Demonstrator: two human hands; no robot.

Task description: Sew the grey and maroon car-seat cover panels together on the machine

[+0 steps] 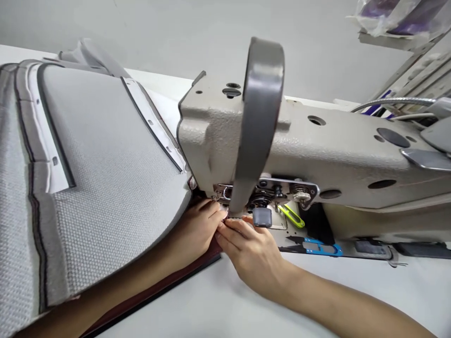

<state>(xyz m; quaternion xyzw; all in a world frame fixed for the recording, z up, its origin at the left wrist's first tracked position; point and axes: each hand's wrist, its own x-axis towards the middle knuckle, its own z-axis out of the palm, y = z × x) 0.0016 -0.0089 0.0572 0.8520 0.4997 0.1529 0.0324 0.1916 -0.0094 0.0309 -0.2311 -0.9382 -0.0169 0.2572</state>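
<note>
Under the head of a beige sewing machine (218, 136), my left hand (199, 225) has its fingers bent and pressed together on the edge of dark red material (197, 263). Close against it on the right, my right hand (252, 256) pinches the same edge near the needle area, its fingertips almost touching the left ones. A large grey woven fabric piece (116, 188) with white and black edge strips curves over my left forearm. The machine's grey curved guard (260, 108) hides part of the stitching area.
Yellow-green thread snips (291, 216) and blue snips (323, 247) rest on the machine bed, right of my hands. Metal arms and cables (394, 101) are at the right. A plastic-wrapped bundle (401, 16) sits at the upper right. The white tabletop (197, 300) extends below.
</note>
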